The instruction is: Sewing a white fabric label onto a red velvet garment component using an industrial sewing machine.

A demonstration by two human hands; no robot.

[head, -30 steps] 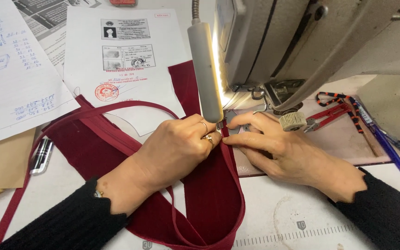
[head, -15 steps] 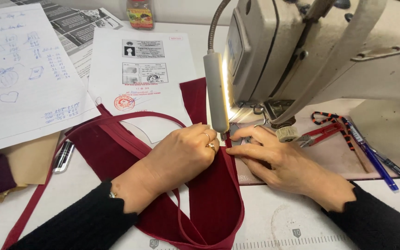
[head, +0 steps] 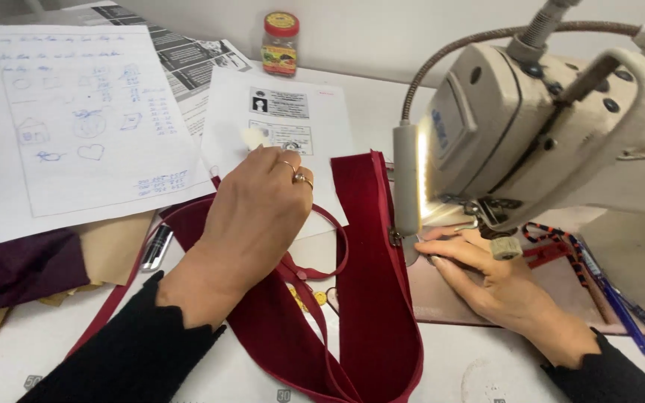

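At the far left we see a heap of dark purple cloth [head: 9,261] on the white table [head: 442,358], with a tan paper sheet [head: 110,250] tucked beside it. Over them lies a large white sheet with blue hand-drawn sketches [head: 83,119], and behind it a printed page with black bars [head: 188,63], both lying flat on the table.

Our left hand [head: 259,216] hovers above the dark red fabric strip with piped edge [head: 367,298], fingers curled loosely and holding nothing that we can see; two rings show on it. It seems lifted clear so the strip can lie free. A black-and-silver pen-like tool [head: 157,246] lies just left of the wrist. Beyond the fingers lies a white form with small grey picture blocks [head: 281,112], and at the back stands a small glass jar with a red lid and a yellow-and-green label [head: 281,43].

The red strip runs from the table's near edge up to the cream sewing machine [head: 546,142], its far end beside the lit lamp bar [head: 410,179]. Our right hand [head: 487,280] rests flat under the machine head, fingertips pressing the strip's edge by the needle area, likely to steady it. Red-handled snips [head: 554,246] and blue pens [head: 614,298] lie at the right.
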